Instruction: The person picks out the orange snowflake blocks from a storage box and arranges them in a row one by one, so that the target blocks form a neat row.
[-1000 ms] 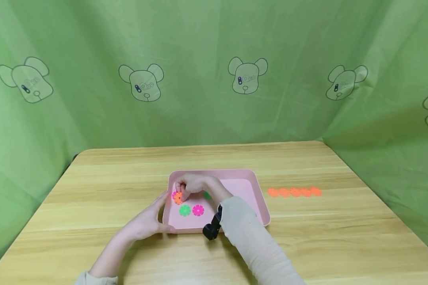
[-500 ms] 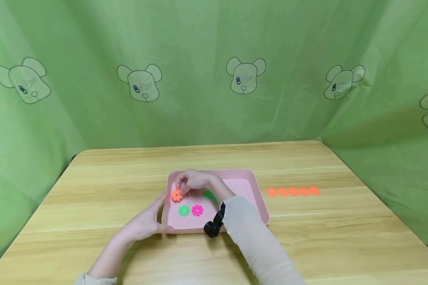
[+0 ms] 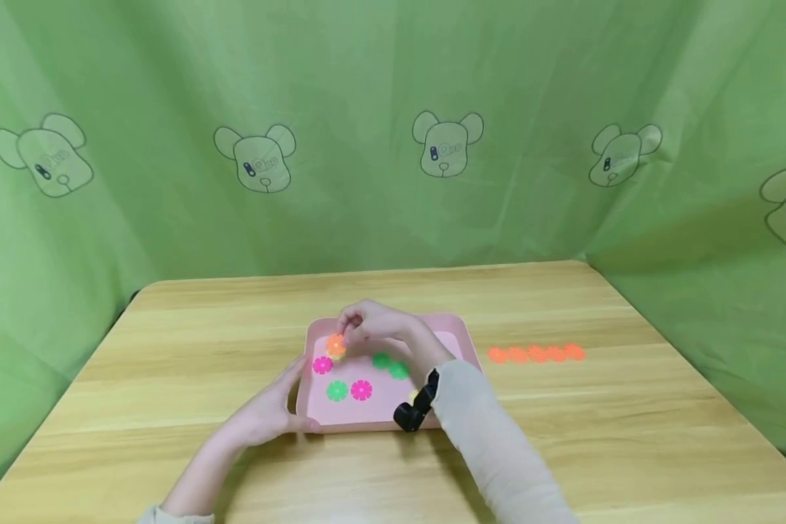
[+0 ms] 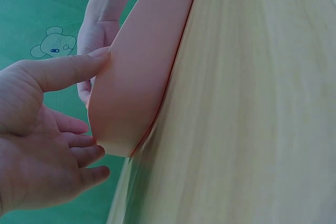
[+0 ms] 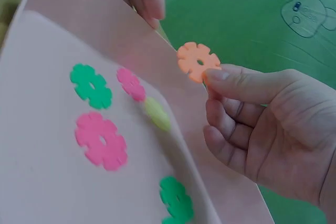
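My right hand (image 3: pixel 375 322) pinches an orange notched plastic disc (image 5: pixel 195 60) between thumb and fingers, raised above the far left part of a pink tray (image 3: pixel 360 428). In the right wrist view a yellow disc (image 5: pixel 156 114) lies in the tray beside a small-looking pink disc (image 5: pixel 130 84). Nearer the front are a green disc (image 3: pixel 337 391) and another pink disc (image 3: pixel 362 390). Two touching green discs (image 3: pixel 398 370) lie mid-tray. My left hand (image 3: pixel 265 416) rests at the tray's front left corner, thumb on the front rim, fingers extended along the left side.
Right of the tray, a row of several orange discs (image 3: pixel 536 354) lies on the wooden table (image 3: pixel 629 437). Another yellow piece (image 3: pixel 414 397) shows partly behind the black wrist camera (image 3: pixel 411 415). A green curtain (image 3: pixel 354 218) surrounds the table.
My right hand has lifted the orange disc and moved it right and away, uncovering the pink and yellow discs beneath. The left hand stays at the tray corner.
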Demonstrator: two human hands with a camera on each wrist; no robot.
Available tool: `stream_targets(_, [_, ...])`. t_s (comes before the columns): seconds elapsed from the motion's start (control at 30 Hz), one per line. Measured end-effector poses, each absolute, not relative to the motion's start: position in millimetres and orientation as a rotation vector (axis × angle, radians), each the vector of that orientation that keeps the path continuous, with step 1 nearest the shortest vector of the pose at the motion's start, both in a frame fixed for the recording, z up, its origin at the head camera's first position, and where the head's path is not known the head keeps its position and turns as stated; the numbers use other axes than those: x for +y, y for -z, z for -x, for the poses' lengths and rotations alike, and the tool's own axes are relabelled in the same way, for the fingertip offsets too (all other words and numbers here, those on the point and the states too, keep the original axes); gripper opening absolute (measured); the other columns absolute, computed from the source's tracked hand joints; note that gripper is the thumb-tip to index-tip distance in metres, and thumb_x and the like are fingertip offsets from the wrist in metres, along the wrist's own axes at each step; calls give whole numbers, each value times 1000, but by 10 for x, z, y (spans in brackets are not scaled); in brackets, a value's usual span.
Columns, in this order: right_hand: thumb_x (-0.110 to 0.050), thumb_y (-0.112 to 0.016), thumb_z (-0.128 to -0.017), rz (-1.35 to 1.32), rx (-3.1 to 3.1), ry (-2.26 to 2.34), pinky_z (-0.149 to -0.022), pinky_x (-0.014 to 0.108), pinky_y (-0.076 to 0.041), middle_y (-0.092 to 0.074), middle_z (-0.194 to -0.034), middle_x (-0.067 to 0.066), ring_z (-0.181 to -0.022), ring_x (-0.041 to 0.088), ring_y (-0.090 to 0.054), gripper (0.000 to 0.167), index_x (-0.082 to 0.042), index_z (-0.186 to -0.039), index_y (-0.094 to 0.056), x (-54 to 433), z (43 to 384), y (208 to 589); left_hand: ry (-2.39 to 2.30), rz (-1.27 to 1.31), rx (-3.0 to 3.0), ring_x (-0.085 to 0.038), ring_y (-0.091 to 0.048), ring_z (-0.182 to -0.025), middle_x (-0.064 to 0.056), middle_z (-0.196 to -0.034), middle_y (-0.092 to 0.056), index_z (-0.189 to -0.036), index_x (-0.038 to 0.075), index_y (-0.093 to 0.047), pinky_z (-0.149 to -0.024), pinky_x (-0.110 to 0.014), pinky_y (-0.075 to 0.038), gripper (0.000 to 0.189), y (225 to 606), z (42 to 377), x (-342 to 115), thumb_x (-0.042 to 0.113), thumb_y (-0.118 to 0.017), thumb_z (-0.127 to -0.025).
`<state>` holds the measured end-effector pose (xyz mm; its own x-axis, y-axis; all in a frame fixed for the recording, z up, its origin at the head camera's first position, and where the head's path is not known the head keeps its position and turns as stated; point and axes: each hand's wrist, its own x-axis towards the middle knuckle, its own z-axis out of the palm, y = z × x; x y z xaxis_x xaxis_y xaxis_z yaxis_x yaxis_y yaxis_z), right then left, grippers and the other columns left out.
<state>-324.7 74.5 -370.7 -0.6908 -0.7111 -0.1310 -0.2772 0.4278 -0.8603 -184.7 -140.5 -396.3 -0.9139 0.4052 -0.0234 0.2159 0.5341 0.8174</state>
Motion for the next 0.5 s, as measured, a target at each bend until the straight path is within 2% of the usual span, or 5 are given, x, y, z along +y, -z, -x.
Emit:
stream_targets(0.3, [-2, -63, -81, 766, 2261, 1263, -75, 27, -50, -61, -88, 5, -81, 16, -56, 19, -1, -100, -60, 1142, 3246, 3588, -1309, -491, 2581, -38, -9, -138, -20, -152, -11, -147, 0, -14, -108, -58, -10, 108, 3954, 1838, -1389, 23, -81, -66])
stream_targets(0.5, [0, -61, -82, 658, 2219, 1384, -79, 32, -51, -60, -88, 7, -80, 16, -58, 21, 3, -103, -57, 1410, 3219, 3551, -1317, -497, 2579, -38, -9, -138, -21, -152, -11, -147, -2, -14, -108, -57, -10, 107, 3959, 1823, -1381, 21, -81, -66])
